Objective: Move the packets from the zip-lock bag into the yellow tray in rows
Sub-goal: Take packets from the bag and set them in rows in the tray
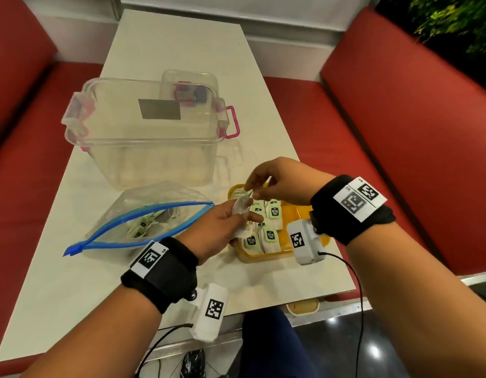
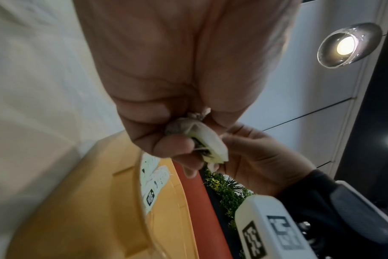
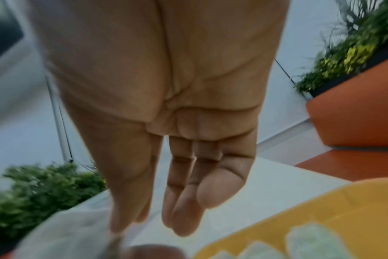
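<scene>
- Yellow tray (image 1: pixel 296 214) sits on the white counter (image 1: pixel 165 47) near our right side, with several green-labelled packets (image 1: pixel 270 236) lying in it in rows.
- Our left hand (image 1: pixel 217 227) curls its fingers around 1 held packet (image 1: pixel 242 211), raised just above the tray's left edge.
- Our right hand (image 1: pixel 280 181) pinches the top end of that same packet between thumb and forefinger; its other fingers lie straight.
- Left of the tray, the zip-lock bag (image 1: pixel 143 214) lies open on the counter, blue seal (image 1: pixel 119 242) parted, more packets inside.
- Behind both stands a clear plastic box (image 1: pixel 143 132) with pink clips.
</scene>
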### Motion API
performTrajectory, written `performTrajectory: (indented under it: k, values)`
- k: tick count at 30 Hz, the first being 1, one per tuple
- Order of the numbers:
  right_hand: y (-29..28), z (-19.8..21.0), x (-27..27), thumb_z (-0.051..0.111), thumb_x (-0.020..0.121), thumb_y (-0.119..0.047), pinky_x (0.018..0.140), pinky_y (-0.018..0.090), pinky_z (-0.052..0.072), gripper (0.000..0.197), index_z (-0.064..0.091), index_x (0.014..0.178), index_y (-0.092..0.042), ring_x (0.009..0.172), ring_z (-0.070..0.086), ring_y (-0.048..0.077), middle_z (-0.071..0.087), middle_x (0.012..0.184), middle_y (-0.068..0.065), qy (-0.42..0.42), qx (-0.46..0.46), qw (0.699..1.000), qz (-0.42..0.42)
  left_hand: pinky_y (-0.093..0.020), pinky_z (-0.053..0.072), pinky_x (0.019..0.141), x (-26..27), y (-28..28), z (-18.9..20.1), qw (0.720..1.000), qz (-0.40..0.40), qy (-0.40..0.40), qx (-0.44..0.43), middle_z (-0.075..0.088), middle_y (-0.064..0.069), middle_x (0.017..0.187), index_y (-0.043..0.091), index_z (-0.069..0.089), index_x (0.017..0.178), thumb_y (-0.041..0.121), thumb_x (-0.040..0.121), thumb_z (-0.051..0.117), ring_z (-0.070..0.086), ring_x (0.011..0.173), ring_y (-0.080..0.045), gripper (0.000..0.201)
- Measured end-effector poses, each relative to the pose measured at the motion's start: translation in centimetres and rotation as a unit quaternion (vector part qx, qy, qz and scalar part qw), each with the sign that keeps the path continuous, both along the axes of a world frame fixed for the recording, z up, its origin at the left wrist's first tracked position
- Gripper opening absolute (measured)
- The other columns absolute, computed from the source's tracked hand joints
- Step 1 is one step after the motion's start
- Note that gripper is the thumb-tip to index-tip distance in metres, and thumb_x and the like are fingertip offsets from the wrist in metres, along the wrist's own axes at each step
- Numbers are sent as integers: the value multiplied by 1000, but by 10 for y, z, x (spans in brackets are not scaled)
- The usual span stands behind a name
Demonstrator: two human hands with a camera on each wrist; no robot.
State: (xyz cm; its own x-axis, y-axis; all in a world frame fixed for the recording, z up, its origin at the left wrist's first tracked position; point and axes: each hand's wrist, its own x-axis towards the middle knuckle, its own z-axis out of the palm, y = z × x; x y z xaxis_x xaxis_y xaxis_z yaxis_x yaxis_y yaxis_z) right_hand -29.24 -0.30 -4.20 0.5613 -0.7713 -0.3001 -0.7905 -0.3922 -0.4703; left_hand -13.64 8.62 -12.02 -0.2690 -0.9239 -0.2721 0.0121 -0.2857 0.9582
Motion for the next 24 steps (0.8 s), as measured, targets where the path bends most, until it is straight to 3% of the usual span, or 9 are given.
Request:
performTrajectory:
  k: [2, 6, 9, 12, 15, 17, 19, 21, 24]
  values:
    - [10, 5, 9, 70, 85, -25, 60, 3, 42, 21, 69, 105, -26, 67, 58, -5, 68, 94, -11, -25, 21, 999, 30, -21, 41, 53, 1, 0, 2, 1000, -17, -4, -17, 72, 0, 110, 24, 57, 120, 22, 103, 40, 56, 62, 2, 24]
    - [18, 7, 14, 71, 84, -18, 62, 15, 48, 10, 72, 93, -17, 67, 64, 9, 69, 82, -5, -65, 13, 998, 23, -22, 38, 53, 2, 1, 7, 1000, -6, 8, -7, 73, -1, 107, 21, 62, 110, 12, 97, 44, 55, 60, 1, 24]
    - [17, 9, 9, 70, 85, -16, 56, 12, 48, 9, 71, 92, -10, 60, 61, 6, 69, 73, 0, -82, 0, 997, -8, -21, 37, 52, 5, 3, 6, 999, 30, 11, -13, 72, -1, 99, 16, 62, 111, 9, 97, 47, 50, 57, -1, 20]
    - [17, 10, 2, 72, 83, -11, 55, 20, 51, 12, 68, 93, -5, 55, 62, 8, 71, 74, 11, -120, 8, 992, -48, -20, 33, 50, 11, 5, 2, 997, 65, 22, -38, 70, -2, 94, 11, 62, 110, 15, 98, 52, 44, 56, -4, 16]
    - [19, 10, -1, 72, 83, -7, 52, 18, 51, 12, 68, 92, -1, 51, 61, 5, 71, 73, 17, -177, 20, 981, -76, -20, 33, 51, 13, 8, 3, 997, 69, 27, -36, 72, -1, 95, 11, 62, 110, 23, 98, 52, 42, 55, -4, 19]
    - [20, 12, -2, 71, 83, -5, 55, 19, 53, 10, 69, 93, -1, 55, 62, 8, 70, 75, 17, -202, 24, 976, -75, -20, 36, 54, 12, 8, 8, 998, 64, 17, -6, 74, 1, 98, 18, 62, 112, 40, 100, 43, 48, 60, -5, 31]
    - [21, 15, -3, 70, 84, -4, 64, 24, 56, 10, 71, 94, -4, 63, 64, 12, 72, 79, 14, -207, 22, 976, -60, -22, 35, 54, 12, 6, 12, 994, 73, 57, 49, 74, -3, 98, 20, 62, 113, 51, 100, 32, 50, 60, -6, 44]
    - [21, 18, -5, 72, 83, -7, 72, 29, 56, 11, 72, 93, -10, 69, 65, 13, 73, 80, 6, -205, 13, 978, -45, -23, 30, 51, 14, 3, 14, 985, 90, 130, 72, 71, -10, 93, 15, 62, 112, 45, 102, 34, 47, 55, -9, 42]
    - [21, 21, -11, 72, 83, -9, 81, 35, 56, 12, 73, 93, -15, 82, 70, 20, 74, 90, 6, -204, 7, 978, -32, -18, 31, 46, 12, 3, 17, 984, 112, 136, 40, 67, -2, 84, 14, 63, 110, 25, 100, 48, 44, 54, -9, 21]
